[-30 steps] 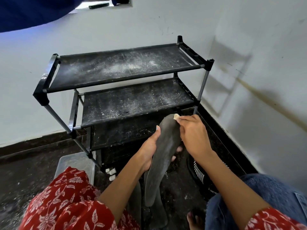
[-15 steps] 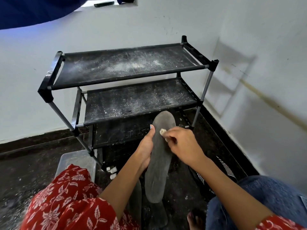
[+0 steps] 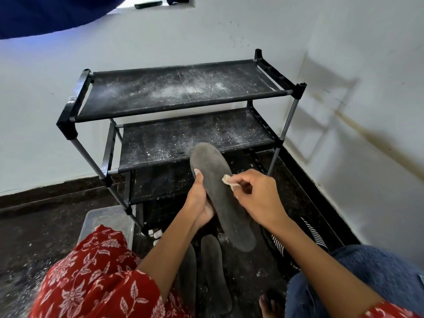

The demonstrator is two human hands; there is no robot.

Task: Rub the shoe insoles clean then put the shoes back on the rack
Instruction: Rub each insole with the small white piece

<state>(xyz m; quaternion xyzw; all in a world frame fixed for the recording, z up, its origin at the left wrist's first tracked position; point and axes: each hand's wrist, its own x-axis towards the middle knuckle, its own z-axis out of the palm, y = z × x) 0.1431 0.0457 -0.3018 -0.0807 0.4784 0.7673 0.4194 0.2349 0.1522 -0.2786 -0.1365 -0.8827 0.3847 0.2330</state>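
Nearest the camera, two more dark insoles (image 3: pixel 213 269) lie on the floor (image 3: pixel 41 230) between the person's knees, partly covered by the left forearm. A shoe (image 3: pixel 300 237) with a black-and-white striped lining sits at the right, mostly hidden behind the right arm.

Held above these, one grey insole (image 3: pixel 218 193): flat, matte, scuffed and dusty, with paler marks on its surface. Its long axis runs from the heel end, low and right, to the toe end, raised and pointing up-left toward the rack. The left hand (image 3: pixel 200 203) grips its left edge from beneath, thumb laid along the rim. The right hand (image 3: pixel 257 198) pinches a small cream-coloured piece (image 3: pixel 228 180) against the insole's right edge; whether cloth or eraser cannot be determined.

A clear plastic container (image 3: pixel 107 220) stands at left, partly covered by the red floral garment.

Beyond, the black shoe rack (image 3: pixel 183 92) stands against the wall, shelves speckled with white dust.
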